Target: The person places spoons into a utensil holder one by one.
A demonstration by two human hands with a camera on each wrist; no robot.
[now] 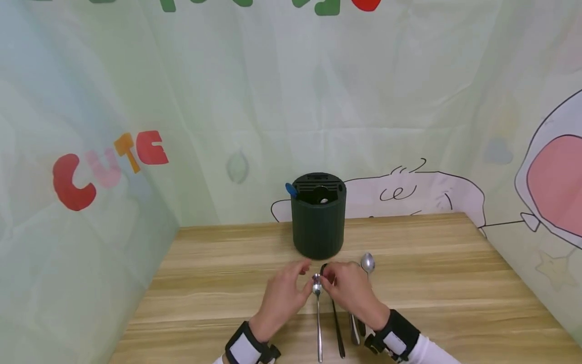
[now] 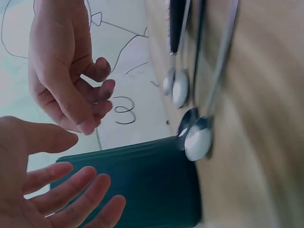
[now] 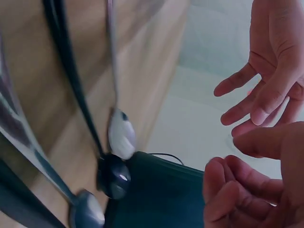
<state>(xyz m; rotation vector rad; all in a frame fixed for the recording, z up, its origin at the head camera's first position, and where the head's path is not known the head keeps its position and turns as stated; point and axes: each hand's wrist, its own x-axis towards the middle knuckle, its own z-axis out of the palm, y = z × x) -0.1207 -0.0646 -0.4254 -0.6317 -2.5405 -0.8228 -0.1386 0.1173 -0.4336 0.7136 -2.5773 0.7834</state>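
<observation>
Both hands are raised over a row of spoons that lie on the wooden tabletop. My left hand (image 1: 283, 290) has its fingers spread and relaxed, with nothing in it. Loosely bent, the fingers of my right hand (image 1: 352, 287) also hold nothing. Below and between the hands lies a silver spoon (image 2: 198, 138), with a black spoon (image 2: 188, 124) right beside it. Farther right are another silver spoon (image 2: 180, 88) and a black-handled spoon (image 2: 177, 23); the right hand partly covers these in the head view. All the bowls point toward a dark green utensil holder (image 1: 318, 232).
The holder stands upright at the back edge of the wooden table (image 1: 218, 283). A blue utensil end (image 1: 291, 190) sticks out at its left rim, and something shiny (image 1: 324, 200) shows inside. Printed cloth (image 1: 254, 101) hangs behind the table and along both sides.
</observation>
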